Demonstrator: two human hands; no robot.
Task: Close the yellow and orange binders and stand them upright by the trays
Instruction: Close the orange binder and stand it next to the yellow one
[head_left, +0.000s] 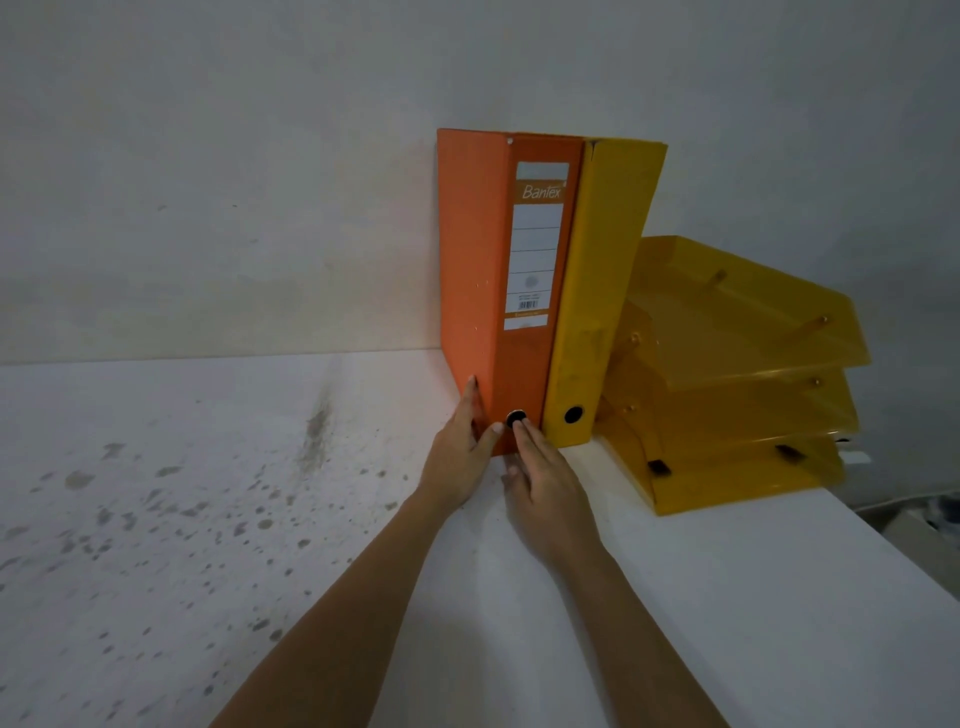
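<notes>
Binders are both shut and standing upright on the white table (727, 597) against the wall (260, 156). Going left to right: the table's left side is pretty blotchy with grey stains. Then the left hand (460, 457) is open, fingers flat along the orange binder (498, 291)'s left cover, thumb on the spine's bottom corner, more bracing than gripping. The right hand (545, 483) is open too, fingertips touching the spine right at its black finger hole. Yellow binder (597, 291) sits pressed against the orange one's right side, leaning slightly. Just beside it, the stacked yellow trays (737, 374), three tiers.
</notes>
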